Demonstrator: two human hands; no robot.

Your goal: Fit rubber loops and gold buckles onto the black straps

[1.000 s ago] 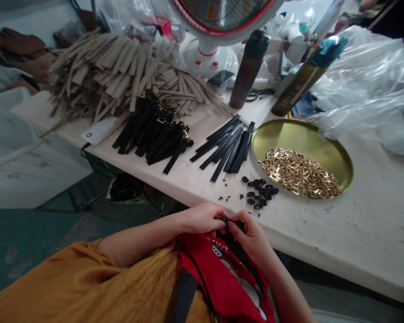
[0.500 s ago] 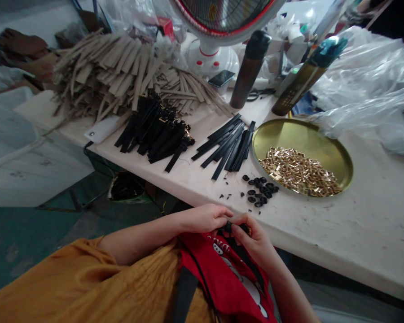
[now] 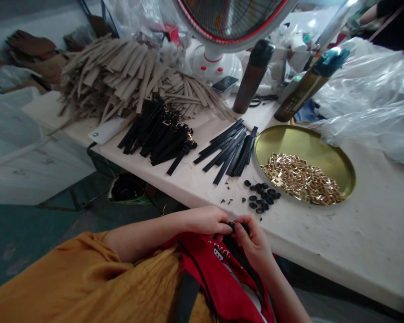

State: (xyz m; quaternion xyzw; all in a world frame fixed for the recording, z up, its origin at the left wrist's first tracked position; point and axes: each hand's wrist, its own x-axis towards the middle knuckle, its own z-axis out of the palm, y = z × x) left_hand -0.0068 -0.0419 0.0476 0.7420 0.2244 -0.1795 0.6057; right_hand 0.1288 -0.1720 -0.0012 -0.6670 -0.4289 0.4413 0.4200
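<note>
the left hand (image 3: 207,220) and right hand (image 3: 252,240) meet over the lap, at the table edge (image 3: 306,251), fingertips pinched shut on a small black strap piece (image 3: 237,225). it looks light, thin and bendy, best gripped by its ends. just beyond lie black rings (image 3: 261,197), then loose black strips (image 3: 230,148) and a brass tray (image 3: 336,157) of gold clips.

mustard-yellow garment, a red apron (image 3: 222,278) with white print, perhaps lettering, and bare forearms.
</note>
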